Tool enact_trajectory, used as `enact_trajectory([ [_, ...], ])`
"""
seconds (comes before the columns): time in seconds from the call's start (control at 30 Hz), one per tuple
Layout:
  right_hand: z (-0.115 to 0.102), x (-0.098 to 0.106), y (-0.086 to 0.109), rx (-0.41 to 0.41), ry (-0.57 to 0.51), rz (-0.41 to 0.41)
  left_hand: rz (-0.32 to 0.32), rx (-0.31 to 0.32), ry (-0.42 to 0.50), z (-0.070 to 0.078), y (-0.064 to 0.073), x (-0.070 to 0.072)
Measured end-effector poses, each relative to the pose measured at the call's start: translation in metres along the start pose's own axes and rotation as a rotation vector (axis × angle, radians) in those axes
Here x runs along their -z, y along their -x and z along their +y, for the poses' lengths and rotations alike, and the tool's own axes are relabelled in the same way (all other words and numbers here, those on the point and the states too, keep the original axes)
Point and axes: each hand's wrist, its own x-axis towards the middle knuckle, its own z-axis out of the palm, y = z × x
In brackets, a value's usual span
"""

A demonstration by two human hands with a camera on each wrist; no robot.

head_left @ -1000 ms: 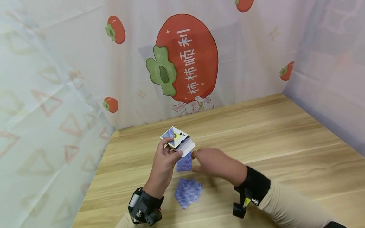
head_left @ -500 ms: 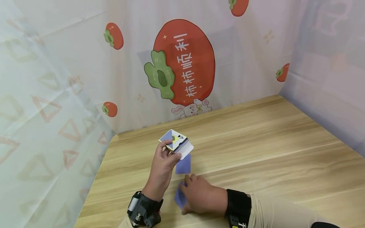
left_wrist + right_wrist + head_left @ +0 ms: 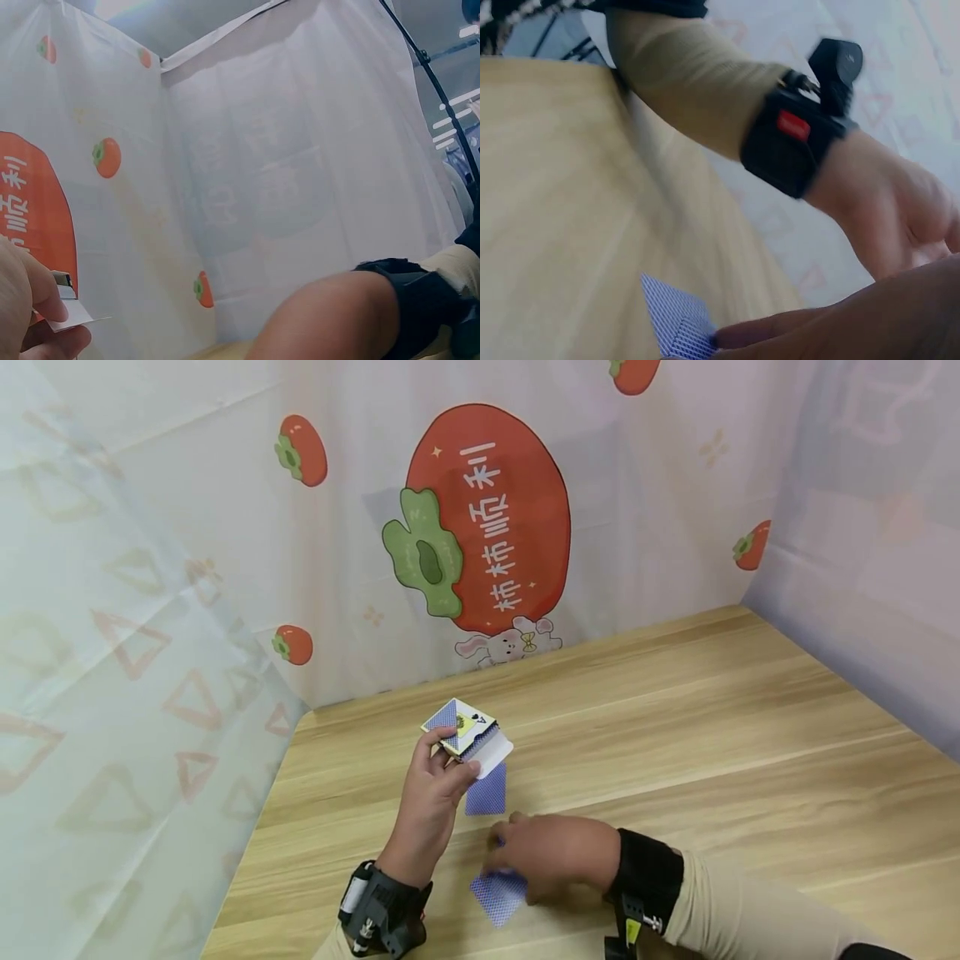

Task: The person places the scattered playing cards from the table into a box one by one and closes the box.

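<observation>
My left hand [image 3: 431, 789] grips a playing card box [image 3: 468, 727] above the table. Its white flap hangs open, and an ace and a blue pattern show on its face. My right hand [image 3: 551, 856] is low over the table at a few blue-backed playing cards [image 3: 498, 897], pinching them by their far side. In the right wrist view, the cards [image 3: 679, 319] tilt up beside a fingertip, and the hand hides part of them. Another blue-backed card [image 3: 486, 792] lies face down between the box and the right hand, partly covered by the flap.
The wooden table [image 3: 675, 718] reaches back to a white curtain [image 3: 637, 527] printed with persimmons. More curtain [image 3: 135, 610] closes off the left side. Both wrists wear black camera straps [image 3: 382, 906].
My right hand came down from beside the box to the near cards and took hold of them. Those cards have turned and shifted slightly. The left hand keeps the box almost still.
</observation>
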Motion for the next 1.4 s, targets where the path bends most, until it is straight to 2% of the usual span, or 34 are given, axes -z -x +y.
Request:
enact_trajectory([
  [0.07, 0.008, 0.003, 0.000, -0.099, -0.048, -0.015, -0.003, -0.001, 0.000, -0.001, 0.000, 0.000],
  [0.17, 0.025, 0.004, 0.000, -0.202, -0.094, 0.007, -0.009, -0.001, -0.013, -0.002, 0.000, 0.001],
  [0.37, 0.059, 0.008, 0.005, -0.338, -0.130, 0.056, -0.002, 0.001, -0.030, -0.003, 0.001, 0.002],
  [0.53, 0.078, 0.017, 0.016, -0.426, -0.143, -0.001, 0.005, 0.008, -0.033, -0.003, 0.001, 0.001],
  [0.67, 0.085, 0.019, 0.021, -0.437, -0.125, -0.027, 0.011, 0.015, -0.024, -0.003, 0.000, 0.001],
  [0.87, 0.088, 0.021, 0.022, -0.414, -0.175, -0.037, 0.000, 0.014, -0.012, -0.001, 0.000, 0.000],
  [1.07, 0.095, 0.020, 0.022, -0.459, -0.223, -0.059, 0.006, 0.016, -0.016, -0.001, 0.000, -0.001],
  [1.4, 0.097, 0.015, 0.017, -0.452, -0.285, -0.015, 0.002, 0.012, -0.013, -0.002, -0.001, 0.000],
])
